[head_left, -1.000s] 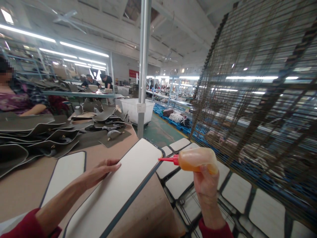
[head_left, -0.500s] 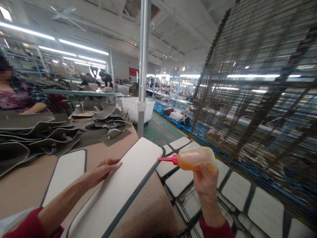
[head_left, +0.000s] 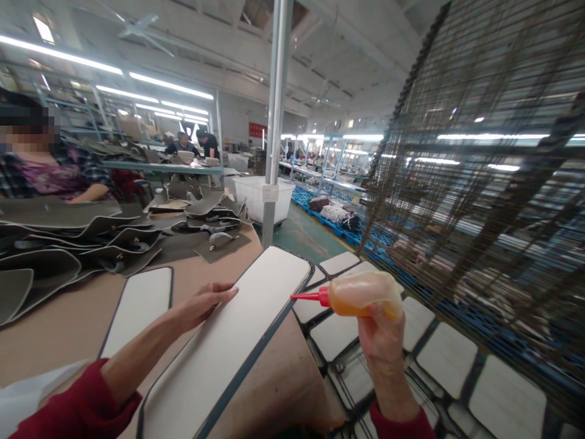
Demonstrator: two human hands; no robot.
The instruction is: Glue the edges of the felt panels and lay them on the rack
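Note:
A long white panel with rounded corners and a dark edge [head_left: 237, 341] slants up over the brown table. My left hand [head_left: 208, 303] grips its left edge, thumb on the white face and the other fingers partly hidden. In my right hand [head_left: 381, 332] is a squeeze bottle of amber liquid [head_left: 361, 294], held on its side with fingers wrapped round it. Its red nozzle [head_left: 308, 296] points left, with the tip at the panel's right edge near the upper corner.
Another white panel [head_left: 139, 305] lies on the brown table [head_left: 82, 292] at left, near piled grey sheets [head_left: 100, 231]. White panels on a rack [head_left: 448, 353] stand at right below wire racks [head_left: 479, 183]. A person [head_left: 41, 164] sits at left.
The nozzle tip has moved down along the panel's right edge, away from the corner. The view has shifted, so the surroundings appear further right. Both hands keep their holds.

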